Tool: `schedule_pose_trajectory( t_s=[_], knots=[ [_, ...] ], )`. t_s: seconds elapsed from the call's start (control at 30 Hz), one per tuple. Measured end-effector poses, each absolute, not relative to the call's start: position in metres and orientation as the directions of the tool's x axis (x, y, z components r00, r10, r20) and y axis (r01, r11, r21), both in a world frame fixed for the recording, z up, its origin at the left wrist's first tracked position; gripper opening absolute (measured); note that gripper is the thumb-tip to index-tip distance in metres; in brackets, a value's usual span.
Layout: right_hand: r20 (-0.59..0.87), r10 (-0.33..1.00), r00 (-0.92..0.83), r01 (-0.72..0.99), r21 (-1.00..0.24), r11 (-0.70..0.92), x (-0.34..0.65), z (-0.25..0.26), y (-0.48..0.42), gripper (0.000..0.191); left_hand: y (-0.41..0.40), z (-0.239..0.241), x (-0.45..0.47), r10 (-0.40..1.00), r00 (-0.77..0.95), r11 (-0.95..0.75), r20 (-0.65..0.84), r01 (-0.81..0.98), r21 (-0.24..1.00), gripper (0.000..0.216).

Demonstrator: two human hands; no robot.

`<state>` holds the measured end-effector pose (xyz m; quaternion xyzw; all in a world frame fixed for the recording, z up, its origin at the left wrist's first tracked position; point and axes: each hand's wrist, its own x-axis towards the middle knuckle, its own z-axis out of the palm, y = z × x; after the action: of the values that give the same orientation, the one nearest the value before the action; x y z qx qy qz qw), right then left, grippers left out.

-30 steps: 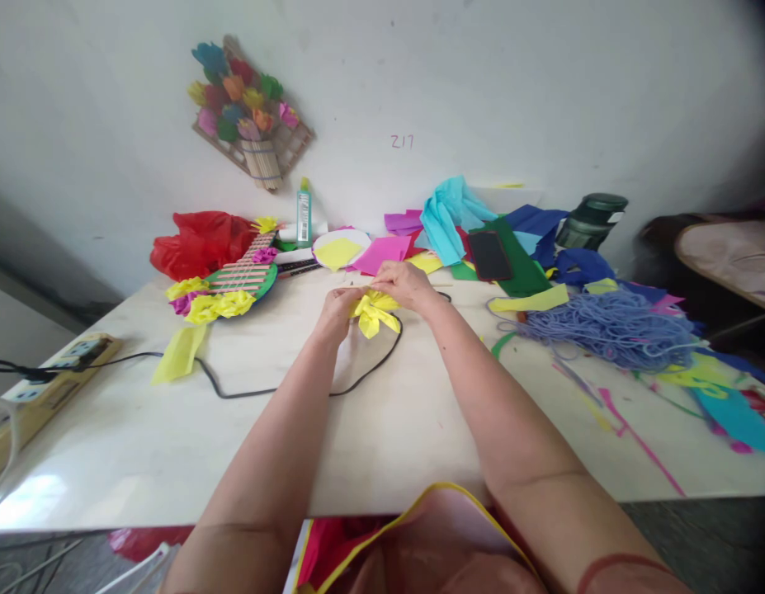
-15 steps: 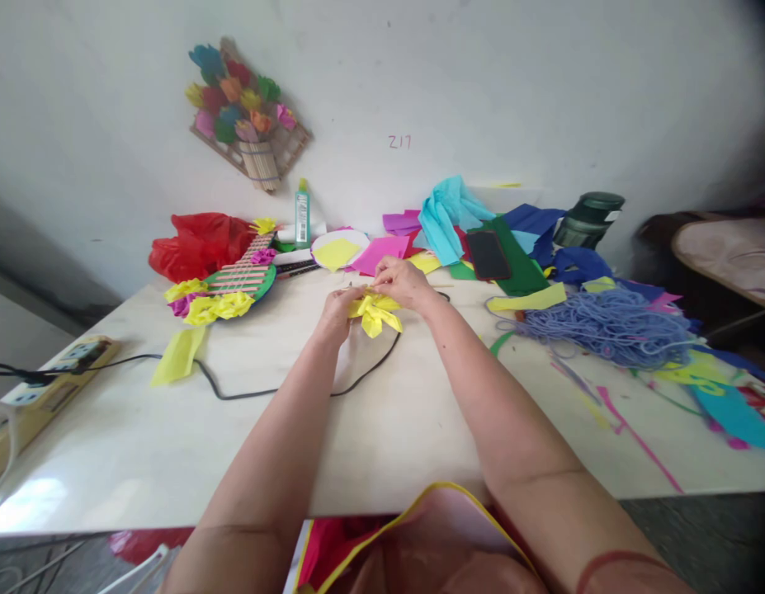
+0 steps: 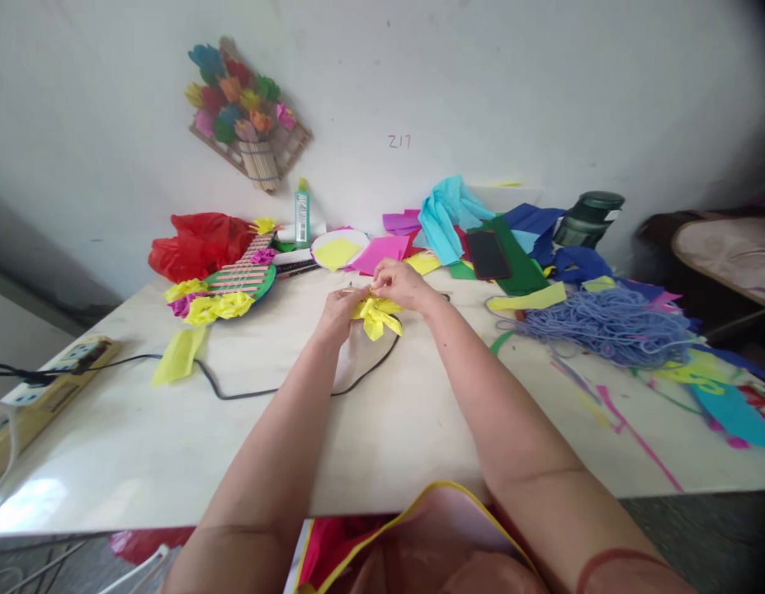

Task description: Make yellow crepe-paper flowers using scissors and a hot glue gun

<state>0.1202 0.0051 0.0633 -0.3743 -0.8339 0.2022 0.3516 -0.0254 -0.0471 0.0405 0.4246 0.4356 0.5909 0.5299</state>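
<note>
A yellow crepe paper flower (image 3: pixel 379 317) is pinched between my two hands above the middle of the table, its petals hanging toward me. My left hand (image 3: pixel 343 312) grips its left side with the fingers closed. The fingertips of my right hand (image 3: pixel 402 285) press together at its top; their exact hold is partly hidden. Behind my hands lie a round white disc with a yellow paper square (image 3: pixel 336 252) and a pink paper sheet (image 3: pixel 380 254). A black cable (image 3: pixel 370 373) runs along the table below the flower.
At left stand a guitar-shaped craft (image 3: pixel 243 280) with paper flowers, a yellow paper strip (image 3: pixel 179 355) and a power strip (image 3: pixel 66 371). A glue bottle (image 3: pixel 302 216) is at the back. On the right lie a phone (image 3: pixel 488 254), blue yarn (image 3: pixel 605 326) and a dark green jar (image 3: pixel 587 219).
The yellow flower has turned and shifted very slightly, its hanging petals now a little lower and to the right. Both hands keep nearly the same place.
</note>
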Motion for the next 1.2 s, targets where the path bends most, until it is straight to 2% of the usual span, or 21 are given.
schedule_pose_trajectory(
  t_s=[0.3,0.57,0.73,0.83,0.93,1.03,1.13,1.2],
  knots=[
    [0.411,0.796,-0.444,0.428,-0.683,0.592,0.122,0.058,0.007,0.008,-0.048,0.042,-0.029,0.998,-0.051,-0.052,0.042,-0.211,0.976,0.026],
    [0.421,0.807,-0.413,0.478,-0.654,0.586,0.118,0.063,0.004,0.008,-0.048,0.045,-0.037,0.995,-0.052,-0.095,0.086,-0.204,0.974,0.025],
    [0.601,0.725,-0.337,0.456,-0.569,0.684,0.125,0.075,-0.001,0.015,-0.040,0.043,-0.056,0.955,-0.278,-0.192,0.105,-0.307,0.932,0.027],
    [0.621,0.734,-0.276,0.494,-0.563,0.662,0.136,0.084,-0.005,0.029,-0.034,0.041,-0.070,0.891,-0.450,-0.237,0.056,-0.356,0.904,0.025],
    [0.536,0.787,-0.307,0.557,-0.569,0.605,0.144,0.088,-0.007,0.030,-0.032,0.043,-0.076,0.852,-0.523,-0.263,0.023,-0.390,0.883,0.023],
    [0.334,0.836,-0.436,0.655,-0.519,0.549,0.142,0.082,-0.007,0.023,-0.033,0.046,-0.075,0.830,-0.557,-0.274,0.000,-0.409,0.871,0.022],
    [0.121,0.865,-0.486,0.786,-0.371,0.494,0.130,0.069,-0.007,0.028,-0.032,0.049,-0.075,0.818,-0.574,-0.306,0.019,-0.408,0.860,0.024],
    [0.049,0.858,-0.511,0.821,-0.269,0.504,0.120,0.060,-0.009,0.033,-0.030,0.051,-0.076,0.817,-0.576,-0.320,0.032,-0.406,0.856,0.025]
  ],
)
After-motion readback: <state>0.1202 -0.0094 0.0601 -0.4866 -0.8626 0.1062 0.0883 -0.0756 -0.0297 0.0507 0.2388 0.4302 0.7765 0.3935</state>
